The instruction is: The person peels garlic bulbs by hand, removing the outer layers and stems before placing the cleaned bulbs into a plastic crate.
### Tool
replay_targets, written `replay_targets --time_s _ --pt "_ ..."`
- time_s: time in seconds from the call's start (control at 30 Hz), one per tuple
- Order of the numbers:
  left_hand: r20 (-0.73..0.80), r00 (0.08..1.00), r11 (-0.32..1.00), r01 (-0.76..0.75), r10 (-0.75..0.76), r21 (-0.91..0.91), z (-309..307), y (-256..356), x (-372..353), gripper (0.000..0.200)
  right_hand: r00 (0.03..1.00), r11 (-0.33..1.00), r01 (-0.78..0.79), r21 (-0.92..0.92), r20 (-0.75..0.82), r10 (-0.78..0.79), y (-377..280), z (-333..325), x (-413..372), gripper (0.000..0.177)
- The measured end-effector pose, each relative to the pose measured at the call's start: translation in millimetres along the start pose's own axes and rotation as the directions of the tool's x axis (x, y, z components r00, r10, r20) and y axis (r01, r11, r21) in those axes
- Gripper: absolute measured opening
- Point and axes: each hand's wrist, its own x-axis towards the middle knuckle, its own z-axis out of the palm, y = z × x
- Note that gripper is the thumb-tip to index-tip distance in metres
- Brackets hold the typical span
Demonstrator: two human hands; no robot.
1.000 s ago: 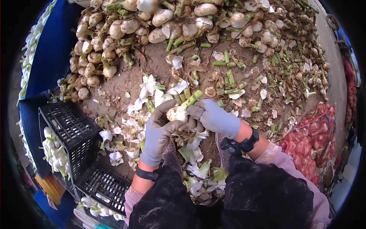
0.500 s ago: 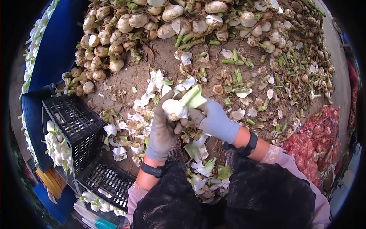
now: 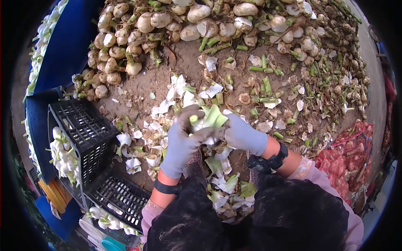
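Observation:
My left hand [image 3: 183, 134], in a soiled grey glove, is closed around a garlic bulb [image 3: 199, 125], whose cut green stem end points up and to the left. The fingers cover most of the bulb. Against its right side, my gloved right hand [image 3: 243, 133] grips a pale green outer leaf [image 3: 216, 116] that fans upward between the hands. Motion blurs the fingertips there. Below the hands, peeled skins and leaves [image 3: 228, 184] lie on the ground between my legs. More white skins [image 3: 178, 86] are scattered just beyond them.
Unpeeled garlic [image 3: 161, 20] is heaped at the far side. Black crates [image 3: 90, 129] stand at the left, with clean white bulbs [image 3: 65, 161] beside them. A blue container [image 3: 65, 46] is behind. Red mesh sacks [image 3: 345, 157] lie at the right. Cut stems [image 3: 267, 85] litter the dirt.
The bulb has turned in my left hand, so its stem end now shows at the left. The green leaf is spread away from the bulb towards my right hand.

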Motion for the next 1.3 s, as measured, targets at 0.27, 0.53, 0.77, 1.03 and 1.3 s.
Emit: replay_targets --time_s 0.27,0.53,0.77,1.03,1.3 --pt "0.109 0.960 0.434 0.215 -0.257 -0.875 -20 -6 -13 0.044 0.986 0.515 0.129 -0.847 0.165 0.023 -18 -42 -20 0.020" --pt "-0.266 0.942 -0.370 -0.326 -0.205 -0.870 -186 -14 -29 0.059 0.952 0.393 0.114 -0.912 0.214 0.221 -24 -59 -52 0.037" --pt "-0.061 0.995 0.208 -0.076 0.079 -0.975 -135 19 4 0.053 0.399 0.279 -0.505 -0.817 -0.507 -0.764 -41 -231 31 0.033" --pt "0.103 0.988 0.980 0.127 -0.112 -0.155 18 21 28 0.061 0.890 0.620 -0.204 -0.757 -0.408 -0.205 -58 -132 -17 0.028" --pt "0.364 0.899 0.778 0.405 -0.244 -0.481 34 33 24 0.055 0.989 0.974 0.132 0.182 -0.084 -0.119 -47 -60 -30 0.021"
